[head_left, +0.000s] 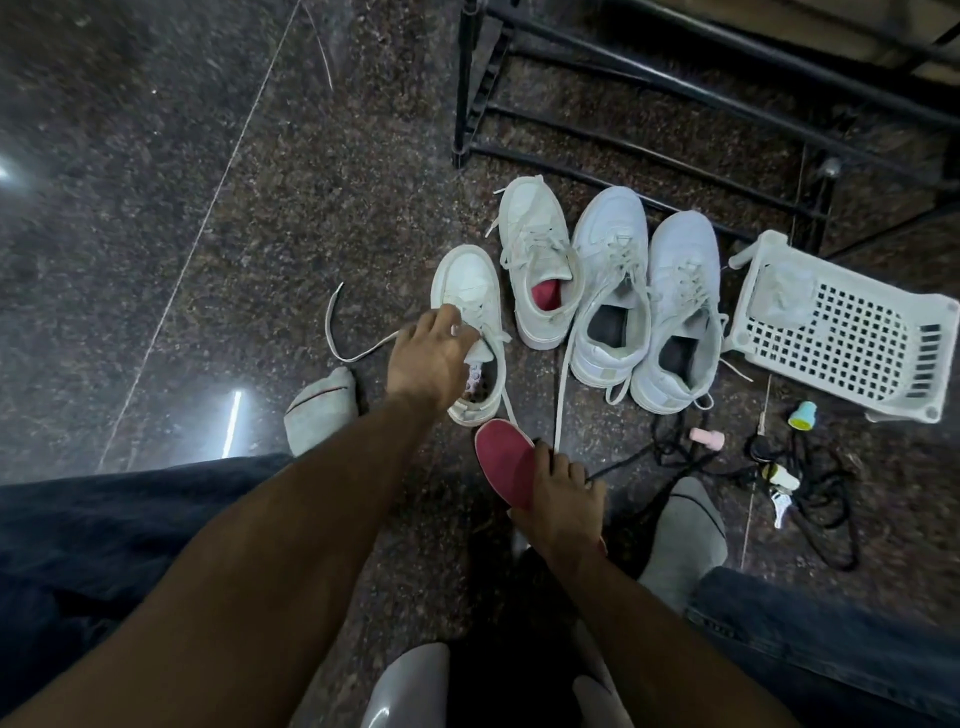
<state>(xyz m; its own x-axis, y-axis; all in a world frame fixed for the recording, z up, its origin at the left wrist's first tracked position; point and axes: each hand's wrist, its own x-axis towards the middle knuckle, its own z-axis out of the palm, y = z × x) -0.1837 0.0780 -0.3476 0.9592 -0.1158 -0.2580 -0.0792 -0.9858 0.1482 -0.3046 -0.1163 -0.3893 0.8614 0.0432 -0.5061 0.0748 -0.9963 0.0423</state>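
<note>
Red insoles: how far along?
Done: a red insole sits inside the second white lace-up sneaker. In hand: the right hand holds the other red insole; the left hand grips the tongue of the leftmost white sneaker. Left: sliding it in; tying its loose lace.

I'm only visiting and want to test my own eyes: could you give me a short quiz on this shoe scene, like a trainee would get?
1. True or false: the right hand holds a red insole.
2. What lies tipped over at far right? A) a bucket B) a white basket C) a cardboard box
3. Fill in: the white sneaker that the left hand grips is the ____ of the four.
Key: 1 true; 2 B; 3 leftmost.
</note>
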